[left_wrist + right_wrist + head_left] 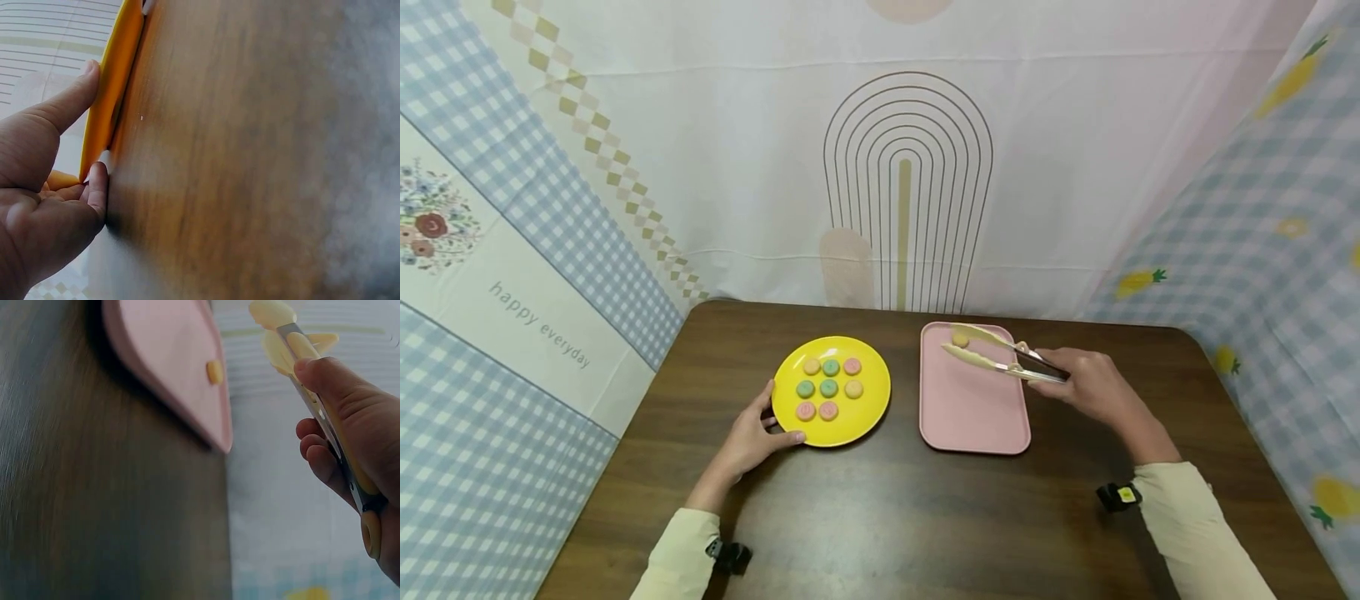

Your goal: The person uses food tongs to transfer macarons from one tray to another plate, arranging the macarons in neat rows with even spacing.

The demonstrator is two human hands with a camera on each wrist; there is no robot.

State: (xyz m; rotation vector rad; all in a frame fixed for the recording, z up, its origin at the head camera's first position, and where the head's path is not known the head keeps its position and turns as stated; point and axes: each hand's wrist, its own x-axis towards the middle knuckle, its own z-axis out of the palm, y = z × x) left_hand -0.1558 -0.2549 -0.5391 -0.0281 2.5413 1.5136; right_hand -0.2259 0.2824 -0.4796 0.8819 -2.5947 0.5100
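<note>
In the head view a round yellow plate (868,417) carries several small disc-shaped sweets (828,388) in green, pink and pale yellow. My left hand (752,437) grips the plate's left rim, thumb on top; in the left wrist view, the fingers (97,187) reach to the rim and underside. My right hand (1090,383) holds a pair of tongs (1011,367) with pale yellow tips over the pink tray (973,417). The tong arms stand apart. One yellow sweet (214,372) lies on the tray near its far edge, separate from the tips in the right wrist view.
Plate and tray stand side by side on a dark brown wooden table (865,517). A white patterned cloth (760,167) hangs behind the far edge. Checked cloths hang at left (490,467) and right (1247,283).
</note>
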